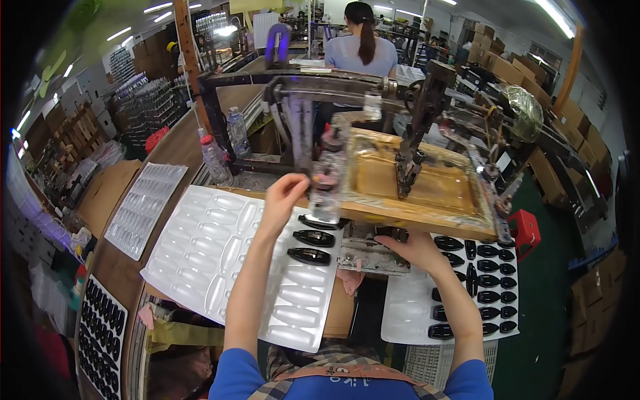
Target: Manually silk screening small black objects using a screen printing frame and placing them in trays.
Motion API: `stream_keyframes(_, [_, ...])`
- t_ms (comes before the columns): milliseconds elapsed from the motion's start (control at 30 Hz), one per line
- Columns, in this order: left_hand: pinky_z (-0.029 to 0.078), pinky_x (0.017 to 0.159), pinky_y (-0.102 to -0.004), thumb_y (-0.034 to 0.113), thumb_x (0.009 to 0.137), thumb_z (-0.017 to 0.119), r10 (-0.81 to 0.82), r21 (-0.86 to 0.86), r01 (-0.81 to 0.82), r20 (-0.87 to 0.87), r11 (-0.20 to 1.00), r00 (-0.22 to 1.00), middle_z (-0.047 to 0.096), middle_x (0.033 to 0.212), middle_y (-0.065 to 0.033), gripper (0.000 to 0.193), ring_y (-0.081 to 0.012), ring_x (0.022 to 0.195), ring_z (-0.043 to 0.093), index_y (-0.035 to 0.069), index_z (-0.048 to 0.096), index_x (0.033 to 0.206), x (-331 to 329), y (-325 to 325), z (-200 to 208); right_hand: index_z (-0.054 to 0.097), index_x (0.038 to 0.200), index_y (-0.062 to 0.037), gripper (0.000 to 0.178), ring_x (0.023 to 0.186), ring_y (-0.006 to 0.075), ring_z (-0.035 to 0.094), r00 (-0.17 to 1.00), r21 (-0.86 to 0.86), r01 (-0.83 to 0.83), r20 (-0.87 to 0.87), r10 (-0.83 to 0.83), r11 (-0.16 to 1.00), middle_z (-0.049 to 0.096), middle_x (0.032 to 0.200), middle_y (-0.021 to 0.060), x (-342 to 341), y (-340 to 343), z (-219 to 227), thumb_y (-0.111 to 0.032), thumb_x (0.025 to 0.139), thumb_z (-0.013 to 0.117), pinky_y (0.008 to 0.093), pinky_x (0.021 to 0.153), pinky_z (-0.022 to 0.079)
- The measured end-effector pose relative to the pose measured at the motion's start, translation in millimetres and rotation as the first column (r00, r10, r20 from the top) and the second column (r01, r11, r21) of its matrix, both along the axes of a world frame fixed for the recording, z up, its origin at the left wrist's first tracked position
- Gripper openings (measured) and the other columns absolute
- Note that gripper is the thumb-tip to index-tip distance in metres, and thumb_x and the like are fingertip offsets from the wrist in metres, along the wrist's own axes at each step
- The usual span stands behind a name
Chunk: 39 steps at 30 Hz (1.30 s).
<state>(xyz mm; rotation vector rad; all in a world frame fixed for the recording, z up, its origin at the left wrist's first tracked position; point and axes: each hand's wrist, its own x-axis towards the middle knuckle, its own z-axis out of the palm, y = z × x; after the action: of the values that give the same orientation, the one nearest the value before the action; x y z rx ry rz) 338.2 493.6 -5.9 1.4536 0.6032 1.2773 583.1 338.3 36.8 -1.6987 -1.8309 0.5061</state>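
My left hand [285,197] is raised beside the screen-printing press. Its thumb and fingertips are pinched together at the edge of a blurred upright part [325,180]; what they hold, if anything, is hidden. Under the wooden screen frame [420,217], my right hand [417,250] closes on a dark glossy piece [400,234] at the metal fixture [373,257]. The frame covers part of that hand. Below my left hand, a few black bottle-shaped pieces [311,256] lie in a white moulded tray [293,333]. Another white tray [407,320] at right carries several black pieces [489,281].
Clear bottles, one a red-capped bottle [215,160], stand behind the left tray. A clear moulded tray [145,210] and a tray of black pieces [100,333] lie further left. A red stool [525,233] stands at right. A person [361,50] sits beyond the press.
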Motion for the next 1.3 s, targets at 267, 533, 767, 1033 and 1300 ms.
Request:
stream_keyframes(267, [0.044,0.060,-0.0203,0.012,0.084,0.056,0.205,-0.208,-0.247,-0.205,0.946,0.957,0.058,0.075,-0.0011,0.013,-0.0068,0.064,0.052,-0.002,0.056,0.087,-60.7,-80.8,-80.4,0.053,0.101,0.0057,0.031,0.099,0.0349,0.052,0.864,0.225,0.444,-0.364,-0.348,0.868,0.057,0.100,0.0224,74.7,-19.3,-64.1,-0.019,0.084,0.047,0.0380,0.086,0.039])
stream_keyframes(533, [0.041,0.051,-0.0281,0.021,0.082,0.058,0.345,-0.041,-0.476,-0.636,0.878,0.690,0.057,0.061,-0.0083,0.025,-0.0146,0.055,0.054,-0.003,0.057,0.077,-54.0,-106.6,-102.3,0.059,0.094,0.0018,0.030,0.091,0.0339,0.055,0.696,0.091,0.200,0.688,-0.207,0.976,0.057,0.094,0.0232,76.8,-7.7,-96.4,-0.011,0.067,0.062,0.0393,0.084,0.042])
stream_keyframes(767, [0.043,0.054,-0.0404,0.034,0.081,0.057,0.434,0.344,-0.339,-0.868,0.876,0.241,0.056,0.066,-0.0163,0.036,-0.0353,0.057,0.055,0.000,0.055,0.070,-55.2,-97.2,-87.2,0.058,0.090,0.0011,0.032,0.063,0.0233,0.053,0.841,0.285,0.254,0.407,-0.356,0.924,0.055,0.068,0.0095,102.7,-15.4,-96.3,-0.019,0.068,0.068,0.0335,0.061,0.043])
stream_keyframes(1033, [0.045,0.074,-0.0369,0.015,0.081,0.055,0.395,0.617,-0.075,-0.402,0.784,0.826,0.061,0.082,-0.0132,0.019,-0.0291,0.077,0.057,-0.001,0.057,0.091,49.4,-35.5,2.7,0.045,0.117,-0.0043,0.054,0.102,0.0165,0.047,0.919,0.206,0.184,-0.384,-0.093,0.961,0.042,0.120,0.0066,83.3,-48.2,-29.0,-0.006,0.068,0.066,0.0271,0.086,0.039])
stream_keyframes(1300, [0.044,0.072,-0.0300,0.015,0.083,0.056,-0.012,0.165,0.000,0.075,0.986,0.997,0.060,0.082,-0.0074,0.018,-0.0179,0.076,0.056,-0.001,0.058,0.089,38.3,0.4,13.5,0.051,0.111,-0.0012,0.050,0.101,0.0229,0.051,0.979,0.011,0.086,-0.189,-0.083,0.996,0.056,0.108,0.0128,17.1,-11.9,4.2,-0.026,0.072,0.070,0.0311,0.088,0.039])
